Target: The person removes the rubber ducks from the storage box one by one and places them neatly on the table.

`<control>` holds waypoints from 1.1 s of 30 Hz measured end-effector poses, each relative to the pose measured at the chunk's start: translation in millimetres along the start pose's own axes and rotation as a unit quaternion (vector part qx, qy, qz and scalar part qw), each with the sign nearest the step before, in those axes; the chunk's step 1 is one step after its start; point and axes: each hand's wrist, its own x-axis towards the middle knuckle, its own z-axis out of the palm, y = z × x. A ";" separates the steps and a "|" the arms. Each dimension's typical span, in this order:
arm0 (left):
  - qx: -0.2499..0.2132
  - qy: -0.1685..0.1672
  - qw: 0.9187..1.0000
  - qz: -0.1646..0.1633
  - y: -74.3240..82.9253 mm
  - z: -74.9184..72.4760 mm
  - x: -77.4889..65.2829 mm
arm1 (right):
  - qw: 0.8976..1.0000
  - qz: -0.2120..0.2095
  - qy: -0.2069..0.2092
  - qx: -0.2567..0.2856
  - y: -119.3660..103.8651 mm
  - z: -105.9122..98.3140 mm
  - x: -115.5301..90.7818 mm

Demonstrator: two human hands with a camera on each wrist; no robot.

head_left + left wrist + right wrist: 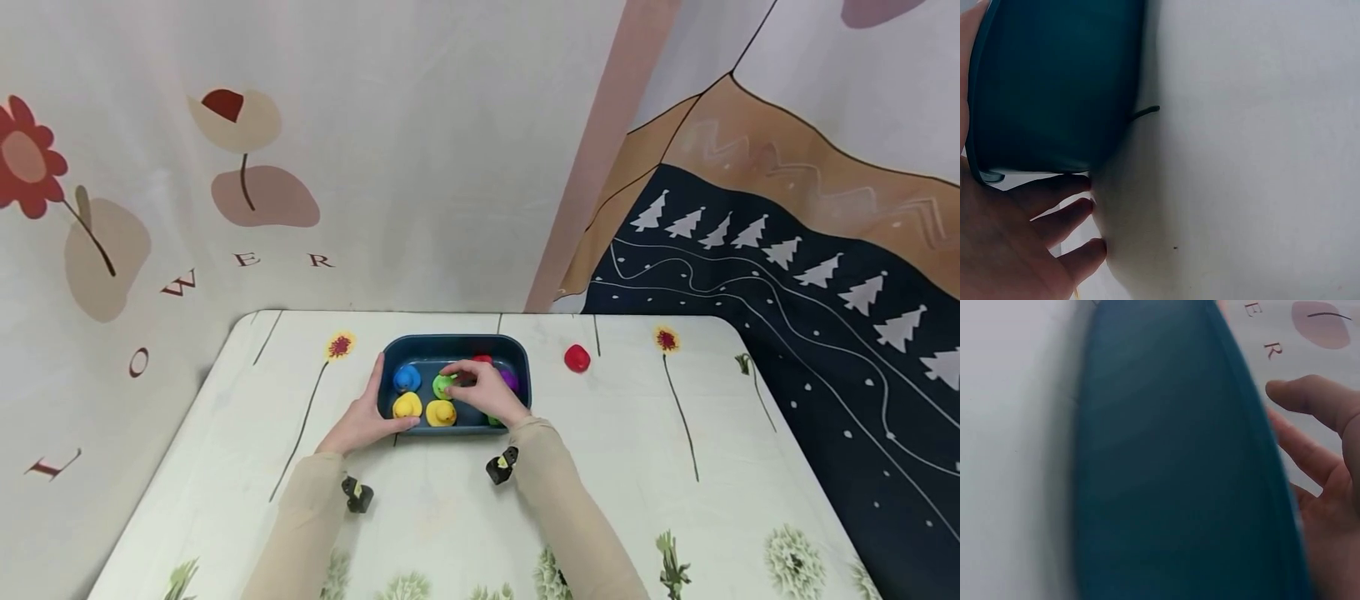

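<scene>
right hand over the green toy, left hand bracing the tray

the step in hand seems to be fine handling inside the tray (435, 347), which sits on the white table (442, 492). the right hand (489, 390) reaches over the near wall, finger and thumb about the green toy (440, 386), near the tray's middle. in the right wrist view the thumb stands apart from the nearest finger, but the wall hides what lies below, so i cannot tell whether the toy is pinched.

the left hand (365, 419) is clasped round the tray's left end, thumb along the near side and fingers against the outer wall.

around the green toy are a blue toy (407, 379) to its left and two yellow toys (441, 413) in front. a purple toy (508, 380) lies at the right end, partly behind the right hand. a red toy (577, 358) lies on the table, outside the tray and to its right.

as i judge it, the next move calls for a light touch on the green toy, clear of the yellow pair, while the left hand keeps the tray from sliding. the red toy would need a separate reach over the right rim.
</scene>
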 end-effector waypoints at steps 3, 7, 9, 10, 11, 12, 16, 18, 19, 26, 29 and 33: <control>0.002 0.000 1.000 -0.002 0.7 -0.7 0.4 | 1.000 0.006 0.018 -0.007 2.1 3.6 3.5; -0.003 0.001 1.000 0.002 2.1 0.4 1.5 | 0.999 0.017 0.041 -0.020 4.4 6.6 5.7; -0.004 0.002 1.000 0.003 2.1 0.4 1.9 | 0.998 0.022 0.047 -0.024 4.8 7.9 7.1; -0.004 0.003 1.000 0.003 1.8 0.3 2.0 | 0.998 0.023 0.049 -0.027 5.7 8.6 7.9; -0.004 0.003 1.000 0.003 1.5 0.2 1.9 | 0.998 0.026 0.049 -0.030 6.2 9.3 8.5; -0.004 0.003 1.000 0.003 0.8 0.1 1.8 | 0.998 0.029 0.047 -0.035 6.7 10.0 8.9; -0.007 0.003 1.000 0.003 -1.1 0.3 1.0 | 0.998 0.038 0.030 -0.044 9.0 12.5 8.6; -0.007 0.003 1.000 0.003 -1.5 0.5 0.5 | 0.998 0.040 0.021 -0.042 9.8 13.4 8.5; -0.007 0.003 1.000 0.003 -1.3 0.6 0.5 | 0.998 0.039 0.019 -0.038 10.2 13.4 8.7; -0.004 0.004 1.000 0.004 -0.3 0.7 -0.1 | 0.999 0.044 0.003 -0.031 12.2 12.3 9.9; -0.006 0.004 1.000 0.006 -0.6 0.9 0.0 | 0.999 0.043 -0.005 -0.031 12.7 12.0 9.3; -0.008 0.005 1.000 0.010 -2.0 1.2 0.8 | 0.999 0.041 0.000 -0.028 14.0 12.2 9.9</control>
